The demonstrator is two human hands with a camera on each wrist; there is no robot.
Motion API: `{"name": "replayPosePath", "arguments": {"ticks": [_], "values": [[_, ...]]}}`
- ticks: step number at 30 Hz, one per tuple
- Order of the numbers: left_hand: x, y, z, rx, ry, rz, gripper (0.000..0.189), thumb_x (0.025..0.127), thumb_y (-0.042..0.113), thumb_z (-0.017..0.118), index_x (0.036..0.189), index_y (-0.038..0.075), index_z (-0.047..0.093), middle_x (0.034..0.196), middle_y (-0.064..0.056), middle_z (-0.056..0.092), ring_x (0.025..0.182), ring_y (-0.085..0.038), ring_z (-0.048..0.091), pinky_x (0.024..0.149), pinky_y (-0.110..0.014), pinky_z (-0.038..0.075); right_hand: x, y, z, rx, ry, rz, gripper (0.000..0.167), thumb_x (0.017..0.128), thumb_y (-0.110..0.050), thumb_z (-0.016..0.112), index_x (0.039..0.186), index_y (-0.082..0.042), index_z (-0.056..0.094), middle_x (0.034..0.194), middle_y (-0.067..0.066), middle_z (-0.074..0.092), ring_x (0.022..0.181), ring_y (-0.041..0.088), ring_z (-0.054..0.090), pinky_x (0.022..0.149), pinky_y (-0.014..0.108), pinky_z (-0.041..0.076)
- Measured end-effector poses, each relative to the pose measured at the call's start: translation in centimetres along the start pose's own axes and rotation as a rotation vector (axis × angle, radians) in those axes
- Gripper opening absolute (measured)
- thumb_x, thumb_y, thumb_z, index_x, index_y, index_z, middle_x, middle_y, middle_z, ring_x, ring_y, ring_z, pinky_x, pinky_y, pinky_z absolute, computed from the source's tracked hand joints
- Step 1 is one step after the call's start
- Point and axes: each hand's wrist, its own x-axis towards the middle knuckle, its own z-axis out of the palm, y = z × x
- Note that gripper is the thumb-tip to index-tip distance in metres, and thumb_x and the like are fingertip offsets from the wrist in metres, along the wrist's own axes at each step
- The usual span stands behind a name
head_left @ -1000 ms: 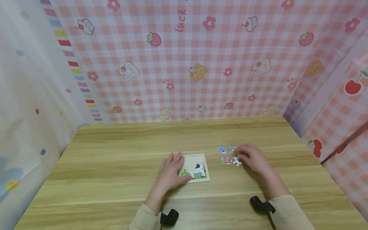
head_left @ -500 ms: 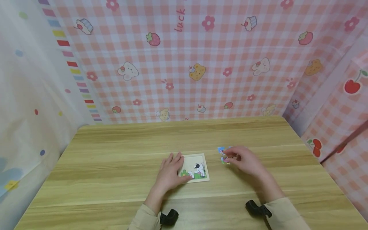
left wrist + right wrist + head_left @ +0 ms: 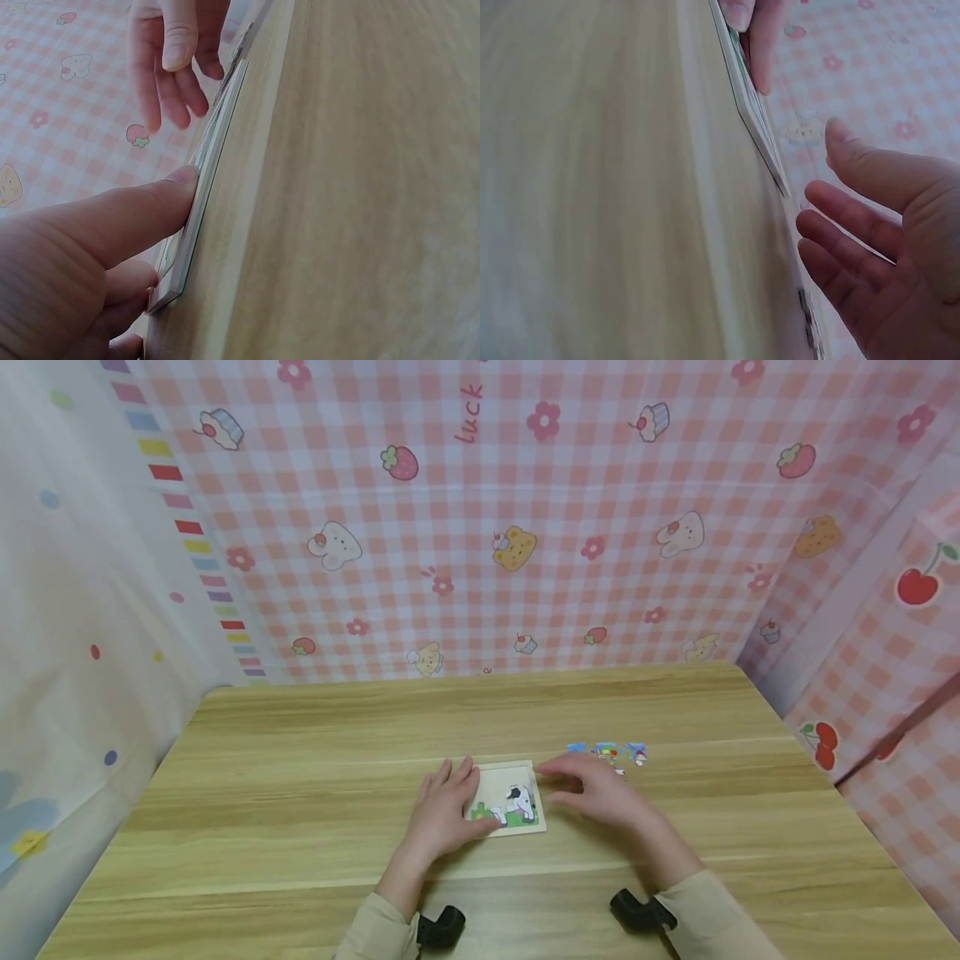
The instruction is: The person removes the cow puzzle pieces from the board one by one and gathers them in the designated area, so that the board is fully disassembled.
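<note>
My left hand (image 3: 446,806) rests spread over the left side of a small wooden puzzle tray (image 3: 538,827). In the left wrist view, its thumb (image 3: 150,210) presses on the tray's near rim. Inside the tray lie puzzle pieces (image 3: 517,814) picturing a black-and-white animal on green grass. My right hand (image 3: 596,789) hovers just right of the tray, thumb and fingers apart. Nothing shows between its fingers (image 3: 847,225) in the right wrist view. Beyond that hand lie loose puzzle pieces (image 3: 636,753), partly hidden by it.
The wood-grain table (image 3: 300,827) extends around the tray. A pink checked cloth (image 3: 480,593) hangs along its far edge, with a white dotted cloth (image 3: 97,710) on the left. Black wrist mounts (image 3: 441,928) sit at both beige sleeves.
My right hand has swept left, from the right side of the loose pieces, across them, to beside the tray's right rim. The left hand and the tray have stayed put.
</note>
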Motion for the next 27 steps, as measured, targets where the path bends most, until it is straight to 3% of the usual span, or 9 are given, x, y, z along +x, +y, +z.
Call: {"name": "replayPosePath", "arguments": {"ticks": [6, 13, 21, 27], "values": [[0.0, 0.0, 0.0, 0.007, 0.001, 0.008, 0.083, 0.084, 0.046, 0.075, 0.145, -0.003, 0.046, 0.156, -0.017, 0.034, 0.145, -0.045, 0.019, 0.115, -0.064, 0.012, 0.9, -0.7, 0.8, 0.009, -0.018, 0.013, 0.041, 0.085, -0.013, 0.079, 0.125, -0.007, 0.068, 0.120, 0.006, 0.066, 0.107, 0.024, 0.062, 0.090, 0.039, 0.053], [-0.1, 0.0, -0.1, 0.014, 0.000, 0.015, 0.083, 0.084, 0.046, 0.074, 0.145, -0.002, 0.046, 0.156, -0.017, 0.033, 0.145, -0.046, 0.020, 0.114, -0.065, 0.012, 1.7, -1.1, 1.4, -0.048, -0.076, 0.017, 0.042, 0.086, -0.017, 0.079, 0.126, -0.011, 0.068, 0.116, 0.004, 0.064, 0.096, 0.021, 0.057, 0.084, 0.036, 0.050], [0.0, 0.0, -0.2, 0.017, 0.002, 0.020, 0.082, 0.085, 0.046, 0.074, 0.145, -0.003, 0.046, 0.156, -0.018, 0.034, 0.144, -0.046, 0.020, 0.114, -0.065, 0.013, 2.3, -1.1, 2.0, -0.041, -0.125, 0.015, 0.041, 0.086, -0.020, 0.079, 0.125, -0.012, 0.069, 0.108, 0.000, 0.062, 0.083, 0.016, 0.052, 0.074, 0.029, 0.045], [0.0, 0.2, -0.3, 0.027, -0.007, 0.010, 0.082, 0.085, 0.046, 0.074, 0.145, -0.002, 0.046, 0.156, -0.017, 0.034, 0.145, -0.046, 0.020, 0.114, -0.064, 0.013, 2.6, -1.4, 2.2, -0.069, -0.144, 0.003, 0.041, 0.086, -0.020, 0.079, 0.125, -0.011, 0.069, 0.109, 0.000, 0.062, 0.083, 0.015, 0.051, 0.073, 0.028, 0.043]]}}
